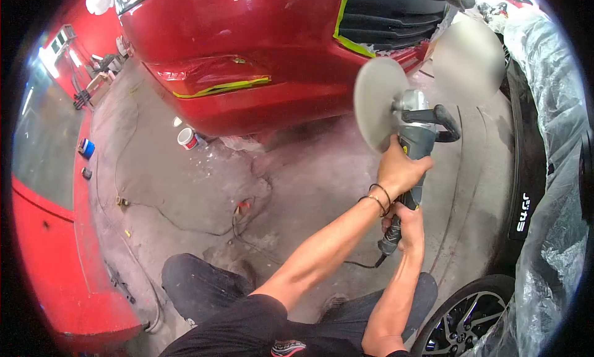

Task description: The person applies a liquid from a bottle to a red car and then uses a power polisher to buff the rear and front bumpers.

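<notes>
A grey and black corded polisher (417, 140) is in both my hands, held up at a tilt over the floor. My left hand (401, 166) wraps round its body just behind the metal head, with dark bands on the wrist. Lower down, my right hand (408, 226) grips the rear handle, where the cord comes out. A wide pale round pad (378, 103) faces left toward the red car bumper (247, 35) and overlaps its edge in this view. The black loop side handle (442, 123) sticks out to the right, with neither hand on it.
Yellow-green tape (223, 88) edges parts of the bumper. A white tub (187, 138) stands on the floor below it. The power cord (260, 249) winds across the concrete. Close on my right are a plastic-draped black car and its wheel (464, 326). A red wall (46, 258) stands left.
</notes>
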Demonstrator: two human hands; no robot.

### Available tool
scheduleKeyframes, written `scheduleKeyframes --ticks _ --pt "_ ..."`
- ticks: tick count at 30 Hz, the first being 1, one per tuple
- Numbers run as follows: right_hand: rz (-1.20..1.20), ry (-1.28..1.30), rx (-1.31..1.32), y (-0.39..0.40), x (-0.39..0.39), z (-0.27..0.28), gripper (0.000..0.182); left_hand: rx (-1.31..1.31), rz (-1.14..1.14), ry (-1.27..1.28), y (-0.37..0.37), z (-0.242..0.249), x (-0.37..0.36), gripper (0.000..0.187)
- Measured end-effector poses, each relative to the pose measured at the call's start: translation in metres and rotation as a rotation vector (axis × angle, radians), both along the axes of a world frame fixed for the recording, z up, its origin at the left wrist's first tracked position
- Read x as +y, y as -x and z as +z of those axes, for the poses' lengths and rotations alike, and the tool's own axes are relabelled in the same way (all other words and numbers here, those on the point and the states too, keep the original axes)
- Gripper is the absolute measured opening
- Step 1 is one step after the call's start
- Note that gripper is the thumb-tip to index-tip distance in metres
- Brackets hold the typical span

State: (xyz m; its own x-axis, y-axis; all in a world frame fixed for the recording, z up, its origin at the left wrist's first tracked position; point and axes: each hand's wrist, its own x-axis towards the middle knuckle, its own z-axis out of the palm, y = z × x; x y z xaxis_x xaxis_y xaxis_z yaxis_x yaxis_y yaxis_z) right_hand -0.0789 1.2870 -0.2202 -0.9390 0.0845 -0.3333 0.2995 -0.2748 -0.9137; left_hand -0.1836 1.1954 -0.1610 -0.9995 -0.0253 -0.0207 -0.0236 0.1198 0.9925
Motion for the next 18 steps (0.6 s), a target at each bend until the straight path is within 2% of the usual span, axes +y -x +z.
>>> scheduleKeyframes --ticks 4,8,10,12,14,15,18 --pt "0.072 0.015 0.056 -0.007 -0.021 0.011 0.005 0.039 0.103 0.004 -0.025 0.022 -0.027 0.077" --pt "0.158 0.011 0.179 -0.009 -0.05 0.023 0.01 0.147 0.192 -0.057 -0.046 0.051 -0.064 0.074" --pt "0.256 0.11 0.159 -0.001 -0.061 0.007 0.041 0.162 0.229 -0.046 -0.055 0.066 -0.083 0.073" --pt "0.245 0.251 0.12 0.007 -0.092 0.015 0.054 0.249 0.256 0.115 -0.056 0.094 -0.099 0.075" --pt "0.232 0.337 0.234 0.021 -0.115 0.045 0.059 0.275 0.268 0.288 -0.044 0.122 -0.115 0.079" --pt "0.182 0.391 0.314 0.03 -0.126 0.058 0.056 0.287 0.253 0.328 -0.036 0.139 -0.118 0.081" --pt "0.266 0.361 0.266 0.071 -0.125 0.077 0.051 0.323 0.211 0.375 -0.015 0.177 -0.128 0.088"
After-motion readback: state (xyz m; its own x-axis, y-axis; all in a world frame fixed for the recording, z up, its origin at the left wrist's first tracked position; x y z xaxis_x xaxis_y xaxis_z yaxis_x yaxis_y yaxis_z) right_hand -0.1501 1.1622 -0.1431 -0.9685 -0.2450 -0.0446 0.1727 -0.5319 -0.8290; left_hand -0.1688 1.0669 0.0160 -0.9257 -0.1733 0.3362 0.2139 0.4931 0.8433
